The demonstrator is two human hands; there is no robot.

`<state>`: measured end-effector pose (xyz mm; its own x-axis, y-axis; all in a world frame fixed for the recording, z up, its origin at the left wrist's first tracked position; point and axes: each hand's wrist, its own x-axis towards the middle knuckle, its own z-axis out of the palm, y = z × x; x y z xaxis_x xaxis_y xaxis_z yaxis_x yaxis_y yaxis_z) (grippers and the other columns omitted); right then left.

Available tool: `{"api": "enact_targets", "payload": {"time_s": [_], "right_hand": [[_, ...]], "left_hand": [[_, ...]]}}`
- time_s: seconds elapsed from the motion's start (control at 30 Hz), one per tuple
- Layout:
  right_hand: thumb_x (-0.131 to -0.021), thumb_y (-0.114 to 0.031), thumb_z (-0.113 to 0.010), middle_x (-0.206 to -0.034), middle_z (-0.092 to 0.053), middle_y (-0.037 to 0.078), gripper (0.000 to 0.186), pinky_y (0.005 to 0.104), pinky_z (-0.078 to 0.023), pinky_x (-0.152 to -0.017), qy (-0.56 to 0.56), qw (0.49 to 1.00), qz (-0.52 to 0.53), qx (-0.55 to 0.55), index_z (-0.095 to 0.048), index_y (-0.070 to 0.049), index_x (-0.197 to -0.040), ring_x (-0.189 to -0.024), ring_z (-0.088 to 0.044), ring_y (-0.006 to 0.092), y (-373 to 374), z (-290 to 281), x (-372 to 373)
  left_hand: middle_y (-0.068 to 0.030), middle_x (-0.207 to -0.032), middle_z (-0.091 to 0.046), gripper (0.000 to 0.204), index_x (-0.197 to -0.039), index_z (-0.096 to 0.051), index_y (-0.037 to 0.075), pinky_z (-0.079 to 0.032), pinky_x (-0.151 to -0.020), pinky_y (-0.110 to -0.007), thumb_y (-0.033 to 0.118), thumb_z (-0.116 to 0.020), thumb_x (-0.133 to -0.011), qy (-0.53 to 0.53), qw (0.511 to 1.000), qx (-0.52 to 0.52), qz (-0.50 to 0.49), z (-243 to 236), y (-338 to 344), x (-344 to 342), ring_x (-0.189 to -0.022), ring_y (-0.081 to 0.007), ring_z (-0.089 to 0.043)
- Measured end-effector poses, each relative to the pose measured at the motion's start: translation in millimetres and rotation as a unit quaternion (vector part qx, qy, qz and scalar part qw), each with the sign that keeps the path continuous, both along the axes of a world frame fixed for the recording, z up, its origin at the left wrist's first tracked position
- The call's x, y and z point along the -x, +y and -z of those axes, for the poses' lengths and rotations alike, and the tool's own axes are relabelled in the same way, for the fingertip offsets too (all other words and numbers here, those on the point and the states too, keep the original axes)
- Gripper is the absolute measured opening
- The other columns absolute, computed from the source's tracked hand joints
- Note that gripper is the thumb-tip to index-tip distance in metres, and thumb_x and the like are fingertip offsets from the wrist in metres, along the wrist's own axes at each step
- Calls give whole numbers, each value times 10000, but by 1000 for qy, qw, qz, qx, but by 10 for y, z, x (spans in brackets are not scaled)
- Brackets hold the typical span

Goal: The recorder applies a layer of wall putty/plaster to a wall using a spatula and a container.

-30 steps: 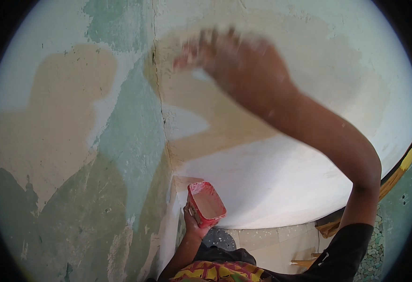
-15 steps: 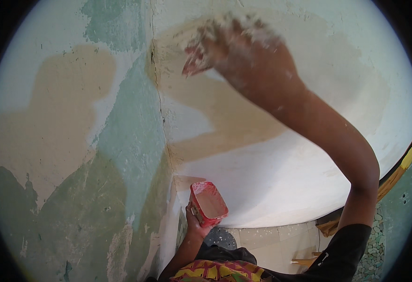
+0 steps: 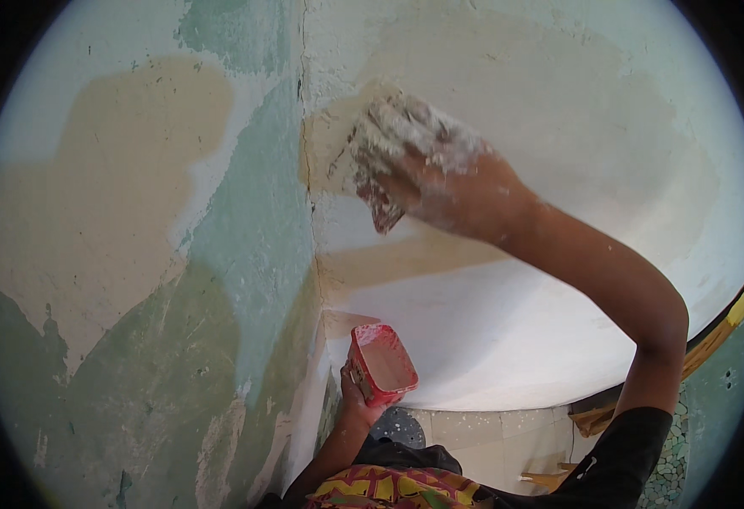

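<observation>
My left hand [image 3: 354,399] grips a red plastic tub [image 3: 409,380] from its left side and holds it low in front of me. Inside the tub lies a pale pinkish-white paste [image 3: 385,365]. Higher up, my right hand [image 3: 440,165] is at the right-hand wall [image 3: 474,318], close to the corner. Thick whitish paste coats its bent fingers and knuckles. A smeared, pointed reddish-brown bit shows below the fingers; whether it is the thumb or a held piece cannot be told. Around this hand the wall carries a beige damp-looking patch [image 3: 525,93].
A jagged crack [image 3: 307,144] runs down the corner between the two walls. The left wall [image 3: 245,204] has peeling green paint and beige patches. Below are a tiled floor [image 3: 465,437], a dark speckled round thing [image 3: 399,427] and wooden pieces [image 3: 550,479] at the right.
My right hand has moved down along the wall and slightly to the right in the picture. The whole view has shifted a little. My left hand still holds the tub.
</observation>
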<state>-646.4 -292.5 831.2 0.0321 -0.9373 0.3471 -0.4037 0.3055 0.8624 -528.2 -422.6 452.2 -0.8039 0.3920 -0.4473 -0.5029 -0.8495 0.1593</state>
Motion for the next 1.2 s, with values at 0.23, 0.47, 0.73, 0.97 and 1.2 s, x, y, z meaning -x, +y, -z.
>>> {"api": "enact_targets", "payload": {"time_s": [0.23, 0.47, 0.73, 0.97, 1.2], "right_hand": [[-850, -280, -639, -1166, -648, 119, 283, 426, -453, -1071, -49, 997, 47, 48, -712, -63, -1017, -1205, -573, 317, 201, 92, -179], [-815, -276, -680, -1186, -626, 118, 240, 432, -454, -1070, -40, 997, 37, 52, -725, -95, -967, -1237, -551, 329, 86, 51, -131], [-856, -276, -685, -1283, -583, 112, 335, 413, -458, -1074, -72, 994, 39, 79, -703, -67, -1117, -1294, -498, 350, 331, 165, -83], [-886, -287, -652, -1302, -586, 94, 365, 400, -469, -1061, -87, 994, 17, 59, -684, -78, -1184, -1270, -532, 326, 7, 154, -115], [-885, -308, -671, -1323, -566, 120, 418, 400, -500, -1017, -190, 977, 24, 92, -646, -83, -1237, -1294, -514, 324, -65, 338, 229]], "left_hand": [[-86, -1445, -499, 673, -1435, -467, 223, -397, -1019, -621, 627, -384, -904, -11, 1000, -1, -13, -72, -1, 44, -1311, -356, -473], [-89, -1459, -482, 698, -1447, -448, 220, -395, -1019, -624, 645, -371, -898, -20, 1000, 23, 2, -103, 2, 6, -1315, -361, -467], [-71, -1456, -492, 696, -1451, -447, 236, -387, -1014, -632, 664, -337, -913, -17, 1000, 19, -8, -195, -5, -4, -1321, -354, -467], [-70, -1466, -487, 664, -1462, -437, 240, -368, -1050, -657, 635, -304, -945, -24, 1000, 4, 10, -161, -20, 24, -1353, -348, -453], [-71, -1454, -498, 703, -1446, -455, 227, -383, -1030, -615, 648, -404, -884, -7, 999, -41, 2, 112, 7, 44, -1325, -345, -467]]}}
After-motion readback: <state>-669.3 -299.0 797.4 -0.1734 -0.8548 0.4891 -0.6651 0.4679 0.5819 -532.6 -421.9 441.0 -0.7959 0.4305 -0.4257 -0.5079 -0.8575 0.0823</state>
